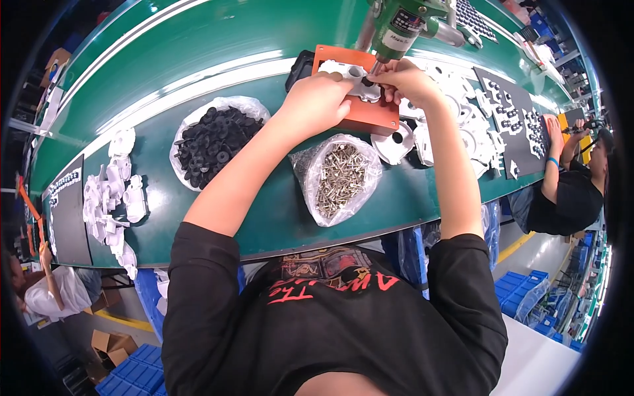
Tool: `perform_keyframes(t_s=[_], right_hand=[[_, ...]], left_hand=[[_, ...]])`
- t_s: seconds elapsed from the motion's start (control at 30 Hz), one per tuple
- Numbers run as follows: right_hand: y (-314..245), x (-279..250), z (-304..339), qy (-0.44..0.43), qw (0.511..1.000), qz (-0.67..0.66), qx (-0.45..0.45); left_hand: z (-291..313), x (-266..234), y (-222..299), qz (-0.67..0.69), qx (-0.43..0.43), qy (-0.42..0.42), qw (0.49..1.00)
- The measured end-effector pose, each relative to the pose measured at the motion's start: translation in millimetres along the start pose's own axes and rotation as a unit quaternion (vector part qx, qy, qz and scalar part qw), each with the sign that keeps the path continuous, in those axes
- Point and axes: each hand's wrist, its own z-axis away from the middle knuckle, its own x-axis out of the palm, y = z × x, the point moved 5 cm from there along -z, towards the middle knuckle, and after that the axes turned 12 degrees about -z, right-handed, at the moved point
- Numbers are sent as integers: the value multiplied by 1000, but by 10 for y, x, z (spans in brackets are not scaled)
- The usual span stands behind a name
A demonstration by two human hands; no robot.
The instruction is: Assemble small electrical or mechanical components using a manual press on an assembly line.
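Observation:
A white plastic part (351,71) lies on an orange fixture block (370,117) beneath the tip of a green bench press (404,30). My left hand (316,99) holds the near left side of that part, its fingers curled over the edge. From the right, my right hand (408,80) pinches with thumb and fingers at a small black round piece (367,82) on the white part, right beside the press tip. Its other fingers curl down at the block's right side. Whether the black piece is seated or only held there cannot be made out.
A bag of black washer-like pieces (218,142) stands left, a bag of metal screws (340,178) in front. White plastic parts pile up on the left (109,198) and right (472,135). A dark board (508,119) bears small parts. Other people work at both ends.

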Motion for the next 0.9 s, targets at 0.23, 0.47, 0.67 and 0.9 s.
perform_keyframes(t_s=[0.23,0.47,0.67,0.9], right_hand=[[-18,35,-5,3,998,55,15],[191,-455,-26,120,986,-115,-19],[-753,-1272,-222,270,902,-291,-170],[-1992,-1875,-670,239,893,-205,-322]], left_hand=[[-8,53,36,-33,1,10,999],[47,89,113,-59,-3,31,998],[4,144,-36,-38,-9,52,998],[-172,57,143,-29,-2,89,996]])
